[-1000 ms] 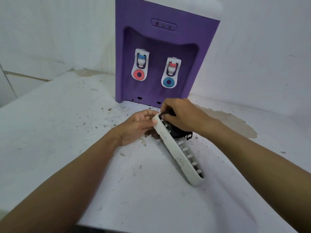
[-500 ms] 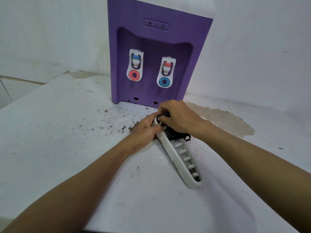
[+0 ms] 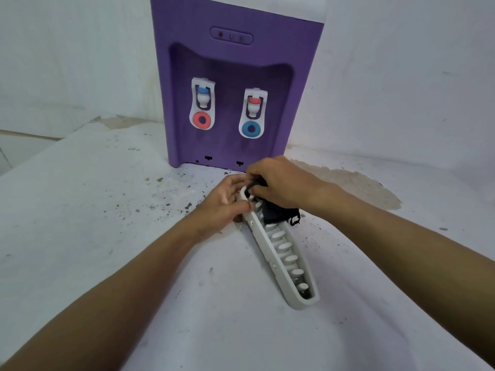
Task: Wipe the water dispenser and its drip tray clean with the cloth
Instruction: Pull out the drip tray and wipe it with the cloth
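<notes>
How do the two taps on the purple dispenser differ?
The left tap has a blue cap above a red ring; the right tap has a red cap above a blue ring. The left tap sits higher in the picture than the right tap. Both have matching white housings.

White surface (image 3: pixel 80 250), matte and scuffed, runs back into a corner between two walls. Left wall (image 3: pixel 67 62) white, plain. Right wall (image 3: pixel 401 76) white, a few faint marks. Large brown stain (image 3: pixel 356 188) on the surface near the right wall, edge irregular. Tan worn patch (image 3: pixel 115 121) at the back left edge. Dark specks (image 3: pixel 166 207) scattered across the middle. Thin brown strip (image 3: pixel 24 133) at far left. Light soft, even, bluish; shadows faint.
</notes>
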